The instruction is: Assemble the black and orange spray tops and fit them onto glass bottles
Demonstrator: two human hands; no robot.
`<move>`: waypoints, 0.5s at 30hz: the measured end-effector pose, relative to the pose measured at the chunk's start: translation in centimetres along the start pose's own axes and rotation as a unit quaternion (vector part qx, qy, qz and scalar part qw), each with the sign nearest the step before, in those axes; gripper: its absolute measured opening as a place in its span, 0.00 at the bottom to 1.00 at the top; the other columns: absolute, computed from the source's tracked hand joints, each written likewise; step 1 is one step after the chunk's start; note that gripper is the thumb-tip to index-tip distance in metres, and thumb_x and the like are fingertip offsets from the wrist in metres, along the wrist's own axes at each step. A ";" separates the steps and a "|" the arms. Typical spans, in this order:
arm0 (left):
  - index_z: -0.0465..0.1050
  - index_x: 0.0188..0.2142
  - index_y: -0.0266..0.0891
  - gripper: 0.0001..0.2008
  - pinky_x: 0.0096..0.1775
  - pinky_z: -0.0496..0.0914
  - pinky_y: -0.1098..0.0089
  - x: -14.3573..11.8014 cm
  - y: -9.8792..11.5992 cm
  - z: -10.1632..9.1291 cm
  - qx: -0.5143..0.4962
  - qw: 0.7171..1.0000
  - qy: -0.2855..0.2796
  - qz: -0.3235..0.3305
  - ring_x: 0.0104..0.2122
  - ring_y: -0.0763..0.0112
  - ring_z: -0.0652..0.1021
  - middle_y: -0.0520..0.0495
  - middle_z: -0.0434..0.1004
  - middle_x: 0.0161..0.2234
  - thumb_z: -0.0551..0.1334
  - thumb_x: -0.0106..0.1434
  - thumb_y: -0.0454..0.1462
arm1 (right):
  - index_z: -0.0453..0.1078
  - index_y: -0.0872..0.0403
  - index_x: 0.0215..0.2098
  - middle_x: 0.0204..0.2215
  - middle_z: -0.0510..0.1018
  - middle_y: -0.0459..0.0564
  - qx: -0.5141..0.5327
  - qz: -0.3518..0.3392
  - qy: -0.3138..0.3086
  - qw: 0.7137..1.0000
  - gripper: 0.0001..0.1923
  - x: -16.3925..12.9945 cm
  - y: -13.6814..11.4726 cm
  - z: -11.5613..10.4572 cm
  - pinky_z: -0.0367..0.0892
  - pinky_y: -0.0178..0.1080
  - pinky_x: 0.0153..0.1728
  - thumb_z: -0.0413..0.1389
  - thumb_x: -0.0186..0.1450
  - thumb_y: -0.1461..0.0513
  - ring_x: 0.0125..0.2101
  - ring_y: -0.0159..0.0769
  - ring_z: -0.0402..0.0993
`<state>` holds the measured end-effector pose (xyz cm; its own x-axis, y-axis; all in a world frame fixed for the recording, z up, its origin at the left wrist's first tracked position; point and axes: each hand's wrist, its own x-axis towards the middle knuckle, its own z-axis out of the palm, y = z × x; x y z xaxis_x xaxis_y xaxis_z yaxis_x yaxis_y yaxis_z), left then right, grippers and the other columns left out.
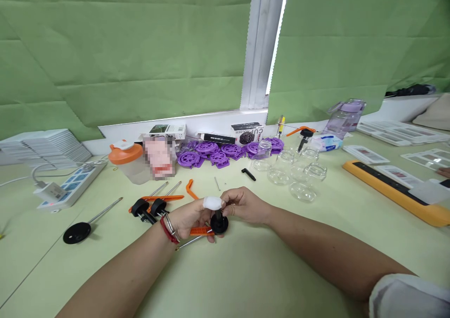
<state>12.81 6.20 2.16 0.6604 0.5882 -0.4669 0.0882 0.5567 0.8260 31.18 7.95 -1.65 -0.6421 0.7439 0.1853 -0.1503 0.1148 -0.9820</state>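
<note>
My left hand (190, 216), with a white covering on its thumb, is wrapped round an assembly (219, 225) made of a black round piece with a short black stem, an orange bar and a thin metal rod. My right hand (246, 205) pinches near the top of that stem; whether something small lies in its fingertips is hidden. Left of my hands, two similar black-and-orange assemblies (154, 206) lie together. A loose orange arm (191, 189) rests just beyond my left hand. Farther out are a thin metal pin (217, 183) and a black crank-shaped piece (248, 174).
Several glass jars (303, 190) stand right of centre. Purple wheel-shaped pieces (220, 158) are heaped at the back. A black disc with a rod (78, 232), a power strip (72, 187) and an orange-lidded shaker (126, 154) are leftward; a yellow-and-black paper trimmer (390, 194) is rightward.
</note>
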 end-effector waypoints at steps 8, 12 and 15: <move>0.68 0.30 0.36 0.18 0.25 0.69 0.66 0.0 0.1 0.1 0.003 1.000 0.006 -0.001 0.28 0.60 0.76 0.43 0.76 0.27 0.62 0.47 0.49 | 0.70 0.57 0.28 0.26 0.74 0.45 -0.012 -0.005 0.001 1.000 0.08 -0.1 -0.1 0.0 0.65 0.34 0.34 0.62 0.54 0.61 0.28 0.29 0.69; 0.68 0.30 0.36 0.17 0.26 0.69 0.66 -0.1 0.1 0.2 0.007 1.000 0.004 0.001 0.28 0.60 0.76 0.43 0.76 0.27 0.61 0.48 0.48 | 0.70 0.58 0.29 0.26 0.73 0.45 -0.020 -0.008 -0.003 1.000 0.09 -0.1 -0.2 0.0 0.64 0.34 0.32 0.62 0.54 0.60 0.27 0.29 0.68; 0.68 0.31 0.36 0.18 0.26 0.68 0.66 -0.1 0.1 0.2 0.008 1.000 0.000 -0.001 0.28 0.60 0.76 0.43 0.76 0.27 0.61 0.48 0.48 | 0.69 0.58 0.29 0.25 0.73 0.44 -0.028 -0.009 -0.005 1.000 0.09 -0.1 -0.2 0.0 0.64 0.34 0.32 0.62 0.55 0.60 0.27 0.28 0.68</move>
<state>12.91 6.07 2.39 0.6596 0.5873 -0.4690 0.1020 0.5484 0.8300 31.29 7.84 -1.50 -0.6474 0.7343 0.2039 -0.1201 0.1658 -0.9788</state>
